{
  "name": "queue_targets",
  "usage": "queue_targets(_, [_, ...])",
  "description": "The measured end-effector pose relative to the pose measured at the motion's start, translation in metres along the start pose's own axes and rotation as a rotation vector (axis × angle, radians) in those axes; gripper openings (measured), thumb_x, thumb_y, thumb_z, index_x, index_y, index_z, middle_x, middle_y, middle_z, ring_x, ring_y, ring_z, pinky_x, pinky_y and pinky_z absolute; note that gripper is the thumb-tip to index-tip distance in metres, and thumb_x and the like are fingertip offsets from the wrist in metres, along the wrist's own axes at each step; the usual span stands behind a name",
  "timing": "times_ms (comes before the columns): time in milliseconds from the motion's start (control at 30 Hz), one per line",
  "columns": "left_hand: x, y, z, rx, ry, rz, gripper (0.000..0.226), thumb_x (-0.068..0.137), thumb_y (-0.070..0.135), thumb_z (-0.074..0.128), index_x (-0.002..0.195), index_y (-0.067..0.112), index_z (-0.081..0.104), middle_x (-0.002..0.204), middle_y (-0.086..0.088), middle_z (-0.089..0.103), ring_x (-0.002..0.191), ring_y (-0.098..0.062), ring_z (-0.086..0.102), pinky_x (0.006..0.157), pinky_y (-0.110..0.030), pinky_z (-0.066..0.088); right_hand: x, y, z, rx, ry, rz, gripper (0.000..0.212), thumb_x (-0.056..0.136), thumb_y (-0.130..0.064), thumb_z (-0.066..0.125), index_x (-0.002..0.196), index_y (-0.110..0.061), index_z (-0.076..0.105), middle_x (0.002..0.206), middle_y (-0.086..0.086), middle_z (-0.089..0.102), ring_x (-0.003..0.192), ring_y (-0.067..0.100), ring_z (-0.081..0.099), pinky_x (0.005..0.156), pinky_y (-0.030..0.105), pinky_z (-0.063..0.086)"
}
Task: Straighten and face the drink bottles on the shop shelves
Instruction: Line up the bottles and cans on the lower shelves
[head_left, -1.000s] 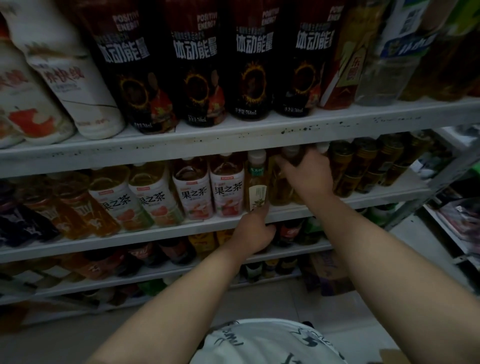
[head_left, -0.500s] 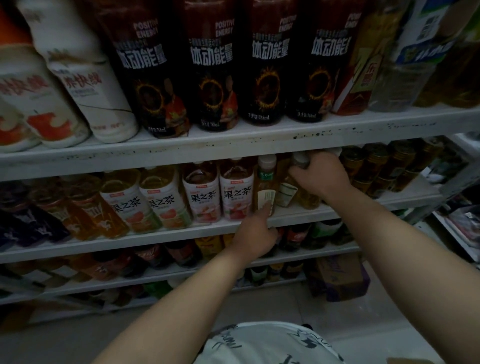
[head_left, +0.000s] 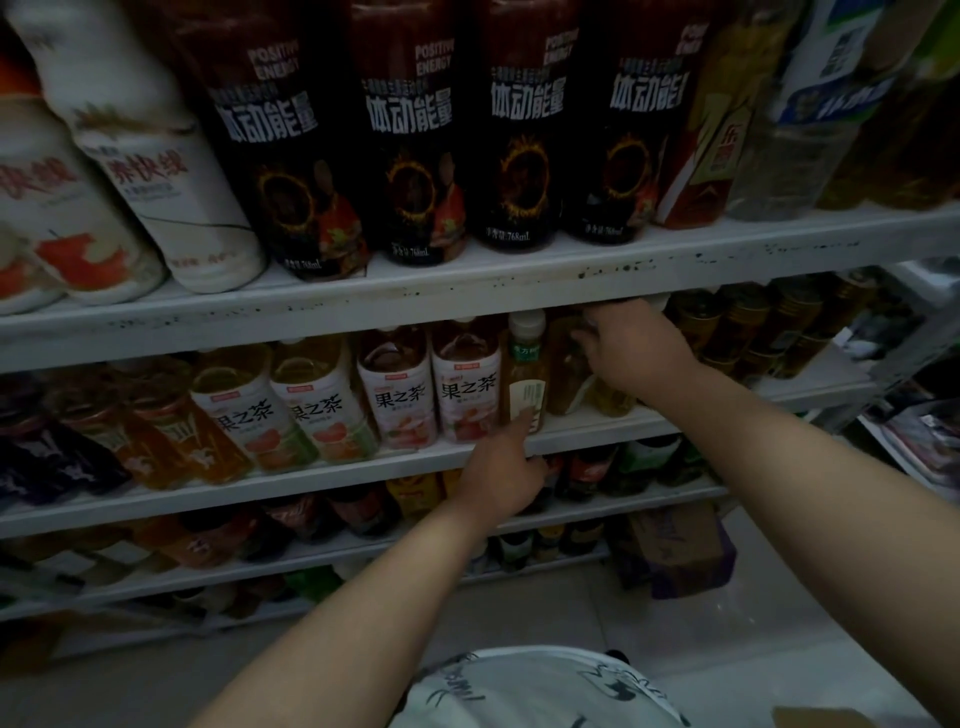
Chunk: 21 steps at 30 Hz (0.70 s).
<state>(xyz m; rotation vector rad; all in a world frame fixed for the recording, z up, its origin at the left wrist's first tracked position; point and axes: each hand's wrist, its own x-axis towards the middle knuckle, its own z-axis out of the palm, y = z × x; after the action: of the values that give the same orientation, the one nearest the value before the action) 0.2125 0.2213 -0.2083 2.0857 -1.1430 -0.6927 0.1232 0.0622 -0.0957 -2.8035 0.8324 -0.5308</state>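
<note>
On the second shelf (head_left: 597, 431) stands a slim amber tea bottle (head_left: 525, 364) with a white cap and a green and white label. The index finger of my left hand (head_left: 496, 470) touches the foot of its label, and the other fingers are curled under. Just to the right, my right hand (head_left: 636, 353) grips the upper part of an amber bottle (head_left: 610, 400) under the shelf above. Another amber bottle (head_left: 563, 371) stands between the two. Four fruit tea bottles (head_left: 467, 389) with white labels face forward to the left.
The top shelf (head_left: 467, 291) holds tall black energy drink bottles (head_left: 410, 140) and white milk drink bottles (head_left: 171, 182). Dark brown bottles (head_left: 748, 327) fill the second shelf to the right. Lower shelves hold more bottles. A cardboard box (head_left: 675, 545) sits on the floor.
My right hand has shifted slightly right on the amber bottles, and the bottle beside the slim one has turned its label away. My left finger stays at the slim bottle's base.
</note>
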Motion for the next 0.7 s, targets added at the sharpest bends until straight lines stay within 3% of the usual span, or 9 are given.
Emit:
queue_targets(67, [0.0, 0.0, 0.0, 0.001, 0.002, 0.004, 0.069, 0.088, 0.024, 0.054, 0.151, 0.025, 0.024, 0.147, -0.004, 0.042, 0.124, -0.019, 0.046, 0.091, -0.013, 0.032, -0.001, 0.006, -0.005, 0.038, -0.075, -0.013, 0.005, 0.088, -0.012, 0.057, 0.092, -0.008, 0.056, 0.087, 0.014, 0.059, 0.09, 0.034, 0.057, 0.07, 0.033, 0.045])
queue_targets(200, [0.001, -0.001, 0.001, 0.004, 0.002, 0.0, 0.068, 0.089, 0.025, 0.053, 0.151, 0.025, 0.024, 0.143, -0.006, 0.045, 0.124, -0.021, 0.047, 0.094, -0.017, 0.035, -0.002, 0.013, -0.011, -0.028, -0.245, -0.081, 0.025, 0.084, -0.003, 0.051, 0.106, -0.015, 0.055, 0.087, 0.002, 0.046, 0.086, 0.024, 0.048, 0.068, 0.03, 0.036])
queue_targets(300, [0.001, -0.002, 0.001, -0.002, 0.008, 0.002, 0.067, 0.089, 0.025, 0.053, 0.15, 0.024, 0.025, 0.143, -0.006, 0.045, 0.124, -0.021, 0.047, 0.093, -0.017, 0.034, -0.003, 0.012, -0.013, -0.095, -0.271, -0.133, 0.021, 0.08, -0.001, 0.051, 0.092, -0.018, 0.051, 0.08, -0.004, 0.037, 0.079, 0.019, 0.04, 0.065, 0.03, 0.031])
queue_targets(433, [-0.001, -0.001, 0.0, -0.021, 0.021, 0.006, 0.067, 0.089, 0.025, 0.054, 0.15, 0.025, 0.027, 0.146, -0.004, 0.043, 0.125, -0.018, 0.046, 0.091, -0.014, 0.032, -0.003, 0.015, -0.017, -0.186, -0.249, -0.28, 0.023, 0.076, -0.002, 0.055, 0.074, -0.021, 0.042, 0.083, -0.001, 0.044, 0.075, 0.024, 0.048, 0.059, 0.03, 0.03])
queue_targets(533, [-0.001, -0.002, 0.0, -0.014, 0.031, 0.018, 0.067, 0.09, 0.025, 0.054, 0.15, 0.024, 0.026, 0.146, -0.004, 0.042, 0.127, -0.018, 0.045, 0.093, -0.013, 0.03, -0.002, 0.014, -0.022, -0.259, -0.271, -0.443, 0.034, 0.073, 0.002, 0.061, 0.072, -0.024, 0.038, 0.087, 0.003, 0.052, 0.07, 0.026, 0.051, 0.056, 0.03, 0.032])
queue_targets(600, [-0.001, -0.001, 0.001, -0.004, 0.037, 0.018, 0.067, 0.09, 0.024, 0.053, 0.151, 0.024, 0.024, 0.145, -0.003, 0.043, 0.125, -0.018, 0.046, 0.091, -0.013, 0.031, -0.002, 0.012, -0.021, -0.241, -0.257, -0.454, 0.034, 0.07, 0.003, 0.062, 0.071, -0.022, 0.039, 0.086, 0.003, 0.052, 0.065, 0.023, 0.047, 0.055, 0.027, 0.028])
queue_targets(633, [0.0, -0.001, 0.002, -0.001, 0.038, 0.017, 0.067, 0.09, 0.024, 0.053, 0.151, 0.024, 0.024, 0.145, -0.003, 0.044, 0.123, -0.018, 0.047, 0.09, -0.013, 0.032, -0.003, 0.01, -0.019, -0.222, -0.24, -0.413, 0.026, 0.072, 0.001, 0.061, 0.074, -0.02, 0.046, 0.087, 0.003, 0.053, 0.067, 0.021, 0.045, 0.055, 0.025, 0.025])
queue_targets(700, [0.0, -0.001, 0.003, 0.002, 0.03, 0.016, 0.068, 0.09, 0.023, 0.053, 0.151, 0.023, 0.023, 0.144, -0.004, 0.045, 0.122, -0.019, 0.048, 0.091, -0.015, 0.034, -0.004, 0.008, -0.01, -0.123, -0.169, -0.289, 0.02, 0.081, -0.01, 0.059, 0.101, -0.016, 0.058, 0.097, 0.008, 0.057, 0.078, 0.024, 0.051, 0.059, 0.027, 0.033])
